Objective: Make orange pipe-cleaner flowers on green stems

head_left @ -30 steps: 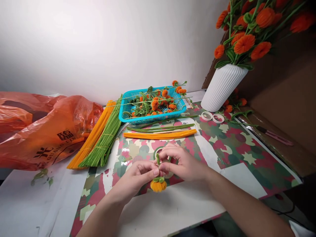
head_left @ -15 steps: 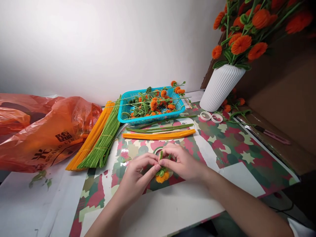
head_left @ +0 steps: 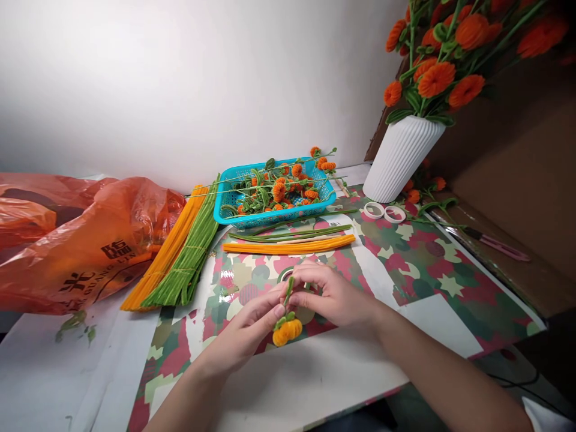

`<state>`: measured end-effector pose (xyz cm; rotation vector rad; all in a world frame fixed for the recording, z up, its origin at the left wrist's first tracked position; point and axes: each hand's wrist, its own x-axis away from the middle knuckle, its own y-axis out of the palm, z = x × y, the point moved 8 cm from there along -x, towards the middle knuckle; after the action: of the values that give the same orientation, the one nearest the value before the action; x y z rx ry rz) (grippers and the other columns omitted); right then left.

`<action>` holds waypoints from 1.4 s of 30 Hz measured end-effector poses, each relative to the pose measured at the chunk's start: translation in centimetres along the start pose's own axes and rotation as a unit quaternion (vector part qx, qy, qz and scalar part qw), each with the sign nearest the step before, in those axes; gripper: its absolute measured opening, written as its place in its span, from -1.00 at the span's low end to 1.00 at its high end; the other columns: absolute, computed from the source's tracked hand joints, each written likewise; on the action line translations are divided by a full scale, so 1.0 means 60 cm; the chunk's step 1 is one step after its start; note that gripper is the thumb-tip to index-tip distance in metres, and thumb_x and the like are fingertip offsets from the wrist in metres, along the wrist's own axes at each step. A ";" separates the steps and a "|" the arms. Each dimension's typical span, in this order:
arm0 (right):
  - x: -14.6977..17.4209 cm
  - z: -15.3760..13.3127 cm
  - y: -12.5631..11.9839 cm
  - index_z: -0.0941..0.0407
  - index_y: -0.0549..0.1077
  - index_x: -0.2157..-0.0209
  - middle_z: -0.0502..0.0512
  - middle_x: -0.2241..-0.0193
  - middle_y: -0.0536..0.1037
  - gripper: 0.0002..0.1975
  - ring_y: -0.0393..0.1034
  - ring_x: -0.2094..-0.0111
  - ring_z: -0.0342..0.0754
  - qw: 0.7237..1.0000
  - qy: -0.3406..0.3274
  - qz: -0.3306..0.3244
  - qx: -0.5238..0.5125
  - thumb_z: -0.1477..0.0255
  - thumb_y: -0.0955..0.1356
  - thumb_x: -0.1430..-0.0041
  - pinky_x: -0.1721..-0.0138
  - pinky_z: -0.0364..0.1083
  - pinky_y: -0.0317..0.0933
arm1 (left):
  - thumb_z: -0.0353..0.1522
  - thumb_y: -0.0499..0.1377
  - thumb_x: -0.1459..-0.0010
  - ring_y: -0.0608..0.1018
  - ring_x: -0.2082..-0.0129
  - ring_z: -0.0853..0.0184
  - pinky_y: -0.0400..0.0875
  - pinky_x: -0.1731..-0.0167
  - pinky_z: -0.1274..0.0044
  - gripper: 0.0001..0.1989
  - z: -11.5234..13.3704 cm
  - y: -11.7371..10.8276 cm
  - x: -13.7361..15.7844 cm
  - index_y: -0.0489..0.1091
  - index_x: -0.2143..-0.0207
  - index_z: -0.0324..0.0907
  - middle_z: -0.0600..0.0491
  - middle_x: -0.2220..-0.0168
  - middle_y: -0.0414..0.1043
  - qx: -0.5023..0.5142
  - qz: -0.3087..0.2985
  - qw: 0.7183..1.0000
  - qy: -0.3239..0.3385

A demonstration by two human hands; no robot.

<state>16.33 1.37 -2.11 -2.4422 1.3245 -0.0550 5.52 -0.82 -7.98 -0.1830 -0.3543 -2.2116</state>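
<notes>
Between my two hands is a small pipe-cleaner flower (head_left: 287,331) with a yellow-orange head hanging down and a short green stem (head_left: 289,291) pointing up. My left hand (head_left: 258,315) pinches it from the left, thumb close to the green base of the bloom. From the right, my right hand (head_left: 321,291) grips the stem between thumb and fingers. Behind the fingers a roll of tape (head_left: 286,273) lies on the mat, partly covered by my right hand. Just beyond it are loose yellow pipe cleaners (head_left: 290,245) and green pipe cleaners (head_left: 306,233).
A turquoise basket (head_left: 218,207) holds orange flowers and leaves. Bundled yellow and green stems (head_left: 186,264) lie beside an orange plastic bag (head_left: 99,246) at left. At right stand a white vase (head_left: 400,159) of orange flowers, two white tape rolls (head_left: 394,214) and a pink cutter (head_left: 504,247).
The flower has tilted, its head swinging left and slightly lower, so more of the bloom and stem shows. My left hand has shifted a little left and down.
</notes>
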 end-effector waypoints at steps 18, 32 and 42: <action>0.001 0.007 -0.011 0.10 0.44 0.47 -0.05 0.44 0.45 -0.85 0.24 0.27 -0.09 0.998 -0.013 0.045 0.028 0.49 0.38 -0.19 0.10 -0.05 0.06 | -0.12 0.24 -0.09 0.27 0.41 0.41 0.18 0.42 0.58 -0.63 0.002 -0.007 -0.002 0.38 0.56 -0.23 0.06 0.37 0.25 0.046 0.031 0.998 -0.036; 0.003 0.004 0.007 0.08 0.41 0.47 -0.08 0.48 0.39 -0.86 0.21 0.29 -0.10 1.000 -0.009 0.030 0.005 0.46 0.39 -0.17 0.14 -0.07 0.06 | -0.18 0.30 -0.03 0.29 0.45 0.43 0.17 0.46 0.61 -0.71 0.005 -0.007 0.005 0.48 0.53 -0.24 0.08 0.43 0.29 0.019 -0.001 0.998 -0.062; 0.003 0.006 0.009 0.09 0.38 0.50 -0.05 0.49 0.40 -0.82 0.19 0.26 -0.08 0.999 0.025 0.014 -0.031 0.47 0.35 -0.20 0.19 -0.10 0.09 | -0.08 0.25 -0.06 0.46 0.35 0.28 0.36 0.26 0.50 -0.63 0.033 -0.002 0.000 0.57 0.54 -0.19 0.00 0.46 0.42 0.051 -0.004 0.999 -0.014</action>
<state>16.04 1.06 -2.66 -2.4879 1.4019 -0.0691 5.45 -0.12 -6.13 -0.1584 -0.4831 -2.1950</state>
